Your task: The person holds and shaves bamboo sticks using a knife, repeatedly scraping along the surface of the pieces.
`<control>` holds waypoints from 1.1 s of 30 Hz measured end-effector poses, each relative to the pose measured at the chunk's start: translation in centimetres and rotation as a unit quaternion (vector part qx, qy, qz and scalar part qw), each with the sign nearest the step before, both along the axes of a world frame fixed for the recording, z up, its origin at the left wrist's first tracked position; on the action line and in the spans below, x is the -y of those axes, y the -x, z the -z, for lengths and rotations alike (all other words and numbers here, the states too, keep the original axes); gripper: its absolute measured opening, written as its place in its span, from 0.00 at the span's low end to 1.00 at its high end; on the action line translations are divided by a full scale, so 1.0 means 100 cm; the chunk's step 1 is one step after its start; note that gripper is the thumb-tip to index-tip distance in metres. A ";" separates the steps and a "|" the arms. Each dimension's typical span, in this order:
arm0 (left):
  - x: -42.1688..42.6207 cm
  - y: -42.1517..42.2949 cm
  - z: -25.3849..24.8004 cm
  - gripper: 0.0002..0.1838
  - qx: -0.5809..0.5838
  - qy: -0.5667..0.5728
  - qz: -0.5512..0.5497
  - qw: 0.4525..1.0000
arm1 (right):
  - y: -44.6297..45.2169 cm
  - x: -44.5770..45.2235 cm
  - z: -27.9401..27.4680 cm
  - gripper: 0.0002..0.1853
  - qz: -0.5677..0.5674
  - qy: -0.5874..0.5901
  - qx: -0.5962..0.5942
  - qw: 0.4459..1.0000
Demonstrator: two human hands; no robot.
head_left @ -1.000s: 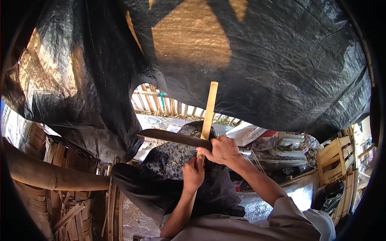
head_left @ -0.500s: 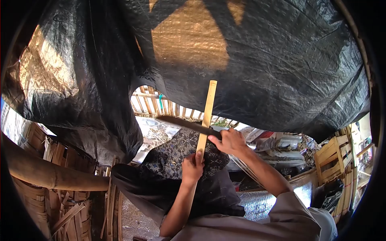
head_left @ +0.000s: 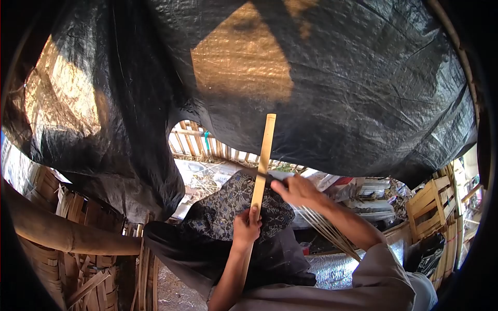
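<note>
Dark tarp (head_left: 353,103) hung over most of the far side, w/ light patches on it, & a slatted fence (head_left: 189,143) showed thru the gap below, w/ a green tie (head_left: 206,140) on it. On my feed, the L hand (head_left: 246,228) had its fingers closed round the pale strip (head_left: 265,145), thumb along its face. Strip stood mid-view above the patterned cloth (head_left: 223,205), far end leaning slightly R, near end running back alongside the L forearm. R hand (head_left: 298,192) was shut on the handle of the knife (head_left: 265,177); blade pointed L & crossed the strip beyond the L hand. Blade was blurred, so I couldn't tell exactly how its edge met the strip. Thin sticks (head_left: 332,233) fanned out just beside the R forearm. Far L to near L I had a thick pole (head_left: 78,236) w/ woven pieces (head_left: 46,264) below it; over R, a slatted crate (head_left: 428,202) & a black bag (head_left: 431,254). Shiny sheet (head_left: 334,272) lay near R, beside the dark trousers (head_left: 181,246).
</note>
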State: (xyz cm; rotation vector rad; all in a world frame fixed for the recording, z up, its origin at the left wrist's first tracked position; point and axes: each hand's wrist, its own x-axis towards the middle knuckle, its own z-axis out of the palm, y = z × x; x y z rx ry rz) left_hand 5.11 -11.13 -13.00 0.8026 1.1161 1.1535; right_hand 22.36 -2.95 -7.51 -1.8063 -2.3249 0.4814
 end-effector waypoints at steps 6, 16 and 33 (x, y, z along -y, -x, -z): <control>0.006 -0.001 0.003 0.20 0.069 0.025 -0.008 0.997 | 0.008 0.015 -0.014 0.41 -0.153 -0.018 0.153 0.976; -0.001 0.004 0.003 0.22 0.010 0.026 0.026 0.999 | -0.001 0.008 0.010 0.38 -0.053 0.048 0.014 0.997; 0.017 0.006 0.012 0.24 -0.135 -0.036 -0.022 0.990 | 0.015 -0.004 -0.018 0.41 -0.169 -0.042 0.170 0.970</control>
